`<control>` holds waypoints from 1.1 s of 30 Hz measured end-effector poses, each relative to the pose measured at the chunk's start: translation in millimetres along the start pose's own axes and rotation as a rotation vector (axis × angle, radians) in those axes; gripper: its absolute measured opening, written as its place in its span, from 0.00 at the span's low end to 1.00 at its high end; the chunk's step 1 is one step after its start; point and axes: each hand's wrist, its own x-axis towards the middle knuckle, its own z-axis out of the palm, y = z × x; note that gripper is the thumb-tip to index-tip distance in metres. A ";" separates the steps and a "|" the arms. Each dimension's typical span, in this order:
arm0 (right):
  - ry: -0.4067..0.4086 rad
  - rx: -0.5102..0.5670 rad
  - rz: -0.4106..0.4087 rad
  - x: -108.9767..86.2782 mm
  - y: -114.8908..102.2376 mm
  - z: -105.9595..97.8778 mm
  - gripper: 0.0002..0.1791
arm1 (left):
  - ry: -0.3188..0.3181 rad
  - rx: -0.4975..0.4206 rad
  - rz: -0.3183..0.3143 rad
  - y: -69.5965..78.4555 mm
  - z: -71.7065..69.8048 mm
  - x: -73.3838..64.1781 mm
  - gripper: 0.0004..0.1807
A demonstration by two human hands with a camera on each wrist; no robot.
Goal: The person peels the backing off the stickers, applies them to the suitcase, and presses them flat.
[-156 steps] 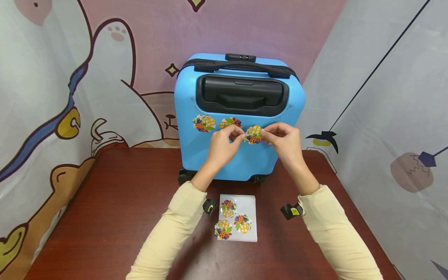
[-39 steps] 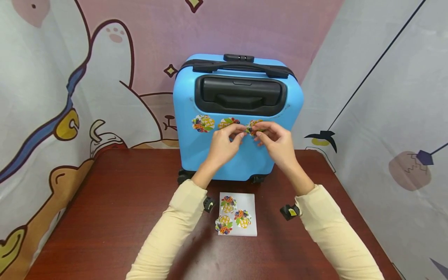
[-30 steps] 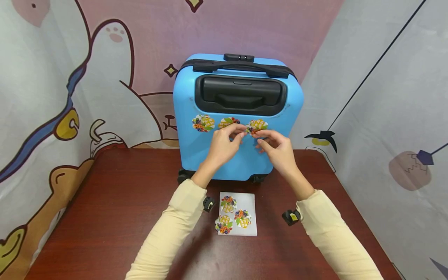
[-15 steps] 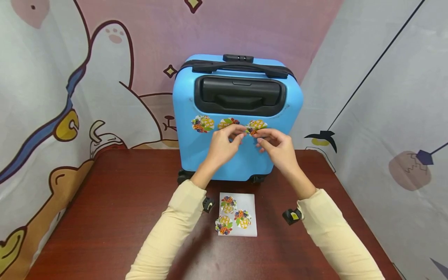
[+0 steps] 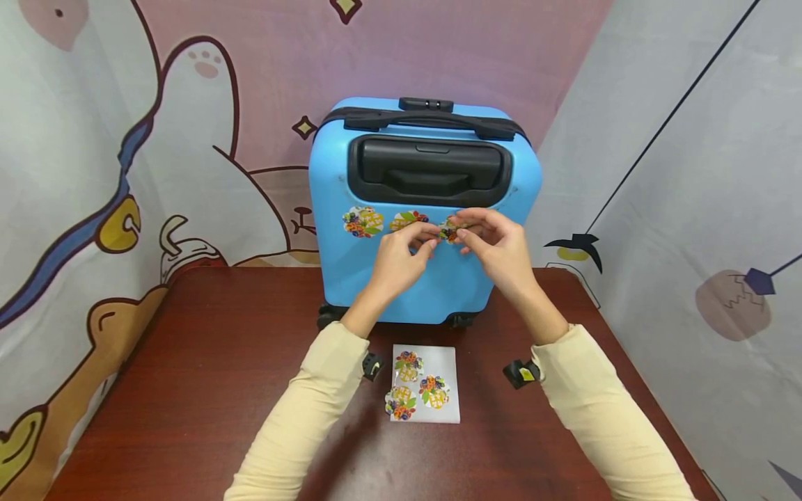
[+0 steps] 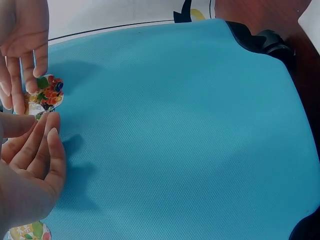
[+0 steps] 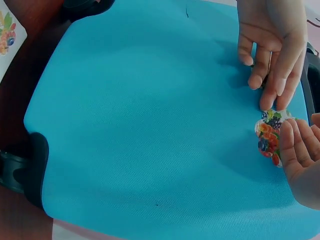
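A blue suitcase (image 5: 401, 292) stands upright on the table, bearing a row of three round fruit-print stickers. My left hand (image 5: 401, 261) has its index and middle fingertips at the left edge of the rightmost sticker (image 5: 447, 232). From the other side, my right hand (image 5: 501, 254) lays its fingertips on that same sticker (image 7: 267, 137), covering much of it. The sticker looks flat against the shell in the right wrist view. Partly behind my left hand is the middle sticker (image 5: 406, 220); the leftmost sticker (image 5: 363, 222) is in full sight.
A white backing sheet (image 5: 445, 414) with three more fruit stickers (image 5: 434, 392) lies on the brown table (image 5: 250, 348) before the suitcase. A black handle recess (image 5: 429, 188) sits above the row. Printed cloth (image 5: 250, 104) hangs behind and at both sides.
The rightmost sticker, earlier pinched between both hands, now lies higher on the suitcase. My right fingers moved down its face, then back up over it; my left hand has barely moved lately.
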 end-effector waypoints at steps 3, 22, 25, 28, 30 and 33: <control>-0.006 -0.002 0.000 0.0 1.5 1.1 0.13 | -0.001 0.004 -0.001 -0.1 0.0 0.2 0.10; -0.031 -0.096 0.079 -16.9 4.7 3.4 0.13 | -0.012 0.009 -0.019 2.4 -1.8 -0.9 0.11; -0.031 -0.114 0.097 -21.7 0.8 4.5 0.13 | -0.014 0.000 -0.021 2.0 -1.9 -1.0 0.11; -0.037 -0.110 0.115 -25.2 3.5 4.0 0.13 | -0.019 -0.003 -0.021 2.3 -2.3 -1.0 0.11; -0.039 -0.106 0.125 -26.8 5.9 3.5 0.13 | -0.022 0.002 -0.016 2.2 -2.5 -0.7 0.11; -0.040 -0.112 0.135 -28.0 7.4 3.4 0.14 | -0.026 0.014 -0.009 2.0 -2.7 -0.4 0.11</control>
